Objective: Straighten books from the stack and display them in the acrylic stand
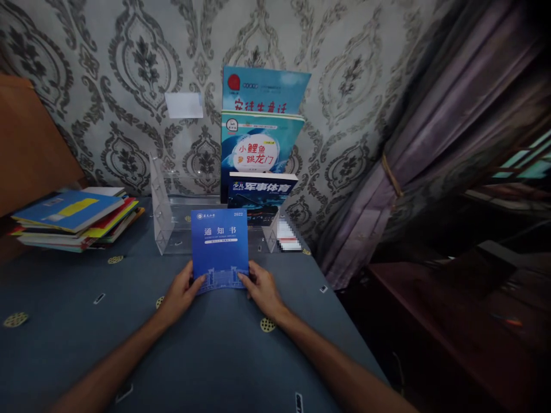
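Note:
A blue booklet (220, 249) with white lettering and "2022" on its cover is held upright between my hands. My left hand (186, 285) grips its lower left edge, thumb on the front. At the lower right edge, my right hand (261, 288) pinches it the same way; the fingers behind the cover are partly hidden. Just beyond is a clear tiered rack (162, 206). On its right side stand a light-blue book (267, 86), a teal book (258, 137) with a white circle, and a dark-blue book (258, 198), one before another.
A stack of books (77, 215) lies on the left of the blue-grey tabletop (206, 355), beside a brown panel (37, 132). A blurred-out item (289, 236) sits right of the rack. Patterned wallpaper (353, 74) rises behind; a tied purple curtain (387, 166) hangs at right.

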A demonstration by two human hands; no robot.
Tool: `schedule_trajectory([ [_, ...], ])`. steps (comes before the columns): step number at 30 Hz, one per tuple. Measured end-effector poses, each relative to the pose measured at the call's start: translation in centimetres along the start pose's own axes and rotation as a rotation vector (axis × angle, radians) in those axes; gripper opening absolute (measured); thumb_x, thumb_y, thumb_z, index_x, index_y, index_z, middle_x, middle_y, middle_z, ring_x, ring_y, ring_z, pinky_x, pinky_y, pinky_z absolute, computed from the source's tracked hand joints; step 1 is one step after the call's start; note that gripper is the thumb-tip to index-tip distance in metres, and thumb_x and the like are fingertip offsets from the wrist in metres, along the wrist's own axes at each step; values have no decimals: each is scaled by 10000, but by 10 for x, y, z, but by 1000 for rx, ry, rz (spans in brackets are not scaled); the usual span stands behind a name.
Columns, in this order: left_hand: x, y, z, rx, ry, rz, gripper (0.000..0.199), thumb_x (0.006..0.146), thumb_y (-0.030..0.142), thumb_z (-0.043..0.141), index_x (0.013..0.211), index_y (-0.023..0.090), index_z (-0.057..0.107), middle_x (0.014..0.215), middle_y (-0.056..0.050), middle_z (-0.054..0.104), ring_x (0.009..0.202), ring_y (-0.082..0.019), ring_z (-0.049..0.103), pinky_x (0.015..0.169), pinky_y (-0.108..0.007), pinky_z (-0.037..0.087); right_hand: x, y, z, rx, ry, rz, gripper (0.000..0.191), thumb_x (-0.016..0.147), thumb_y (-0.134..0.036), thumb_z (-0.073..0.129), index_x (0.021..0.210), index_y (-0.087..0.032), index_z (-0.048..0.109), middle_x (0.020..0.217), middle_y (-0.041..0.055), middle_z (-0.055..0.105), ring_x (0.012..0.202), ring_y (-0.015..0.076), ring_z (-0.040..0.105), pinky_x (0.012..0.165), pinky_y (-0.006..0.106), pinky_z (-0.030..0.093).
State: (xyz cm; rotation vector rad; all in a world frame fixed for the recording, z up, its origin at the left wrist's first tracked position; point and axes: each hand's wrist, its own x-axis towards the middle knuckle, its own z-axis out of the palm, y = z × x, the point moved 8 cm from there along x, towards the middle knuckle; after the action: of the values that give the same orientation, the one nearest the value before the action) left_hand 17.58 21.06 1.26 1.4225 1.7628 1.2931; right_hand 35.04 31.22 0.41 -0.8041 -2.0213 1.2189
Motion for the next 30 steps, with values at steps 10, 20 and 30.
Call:
schedule_trajectory([
  [10,1,-11,4,-115,-55,-92,607,835,631,540,1226,170,483,742,26,514,571,-133,501,469,-225,374,5,8,0,191,-14,23,335,850,-525,603,792,-196,576,565,-63,502,401,70,410,374,188,315],
  [20,-19,-23,-30,-102,-865,-344,438,782,571,701,950,171,640,627,57,486,451,-48,335,387,-173,248,16,3,-36,391,200,94,461,783,-644,639,775,-183,622,622,12,648,494,120,538,426,209,368],
  [30,-13,-28,-31,53,-802,-382,486,740,591,722,981,204,552,591,84,477,406,-56,359,367,-172,290,-34,-51,44,-452,-407,-481,409,1024,-366,424,1369,-195,561,1407,111,597,1297,226,555,1103,420,433],
])
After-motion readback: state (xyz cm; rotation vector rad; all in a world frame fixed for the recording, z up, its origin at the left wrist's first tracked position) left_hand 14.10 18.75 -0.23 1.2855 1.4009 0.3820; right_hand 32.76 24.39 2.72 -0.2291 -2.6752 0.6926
